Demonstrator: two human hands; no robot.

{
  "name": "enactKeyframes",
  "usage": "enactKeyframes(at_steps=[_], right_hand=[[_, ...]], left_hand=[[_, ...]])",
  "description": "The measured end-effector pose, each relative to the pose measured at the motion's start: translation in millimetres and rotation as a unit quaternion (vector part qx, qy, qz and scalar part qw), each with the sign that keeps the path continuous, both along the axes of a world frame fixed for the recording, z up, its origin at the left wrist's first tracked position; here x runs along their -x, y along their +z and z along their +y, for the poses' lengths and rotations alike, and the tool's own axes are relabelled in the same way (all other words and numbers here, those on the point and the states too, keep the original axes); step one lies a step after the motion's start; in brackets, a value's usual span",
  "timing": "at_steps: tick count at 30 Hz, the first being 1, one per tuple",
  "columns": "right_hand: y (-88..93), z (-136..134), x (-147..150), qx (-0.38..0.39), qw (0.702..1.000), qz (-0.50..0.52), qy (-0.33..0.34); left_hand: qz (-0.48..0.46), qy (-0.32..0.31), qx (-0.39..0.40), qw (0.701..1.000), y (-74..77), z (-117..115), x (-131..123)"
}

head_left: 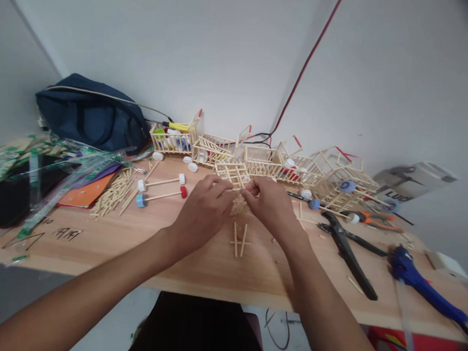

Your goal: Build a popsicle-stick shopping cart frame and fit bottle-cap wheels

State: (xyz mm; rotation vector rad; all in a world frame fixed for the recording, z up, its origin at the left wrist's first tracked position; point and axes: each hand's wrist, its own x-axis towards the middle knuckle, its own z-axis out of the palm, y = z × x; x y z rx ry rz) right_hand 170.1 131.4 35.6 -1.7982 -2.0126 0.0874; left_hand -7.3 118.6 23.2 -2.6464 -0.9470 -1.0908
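Observation:
My left hand point(205, 208) and my right hand point(270, 204) meet over the middle of the table. Their fingertips are closed on the near end of a small lattice frame of thin wooden sticks point(231, 171). The fingers hide part of its near edge. Below my hands, an H-shaped piece of sticks point(240, 243) lies flat on the wood. To the left rest two stick axles with bottle-cap wheels, one with white caps point(162, 182) and one with a blue and a red cap point(162, 196).
Several stick-built carts point(261, 158) line the wall, some filled with bottle caps. Loose sticks point(115, 193) and a dark blue bag point(93, 110) are left. Right are black cutters point(347, 253), orange-handled pliers point(377, 220) and a blue glue gun point(423, 284) near the table's front edge point(252, 299).

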Motion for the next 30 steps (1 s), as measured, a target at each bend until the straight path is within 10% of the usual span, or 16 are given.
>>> enactKeyframes(at_steps=[30], right_hand=[[27.1,36,24,0.054,0.995,-0.073,-0.040]], left_hand=[[0.060,-0.015,0.008,0.998,-4.4,22,-3]])
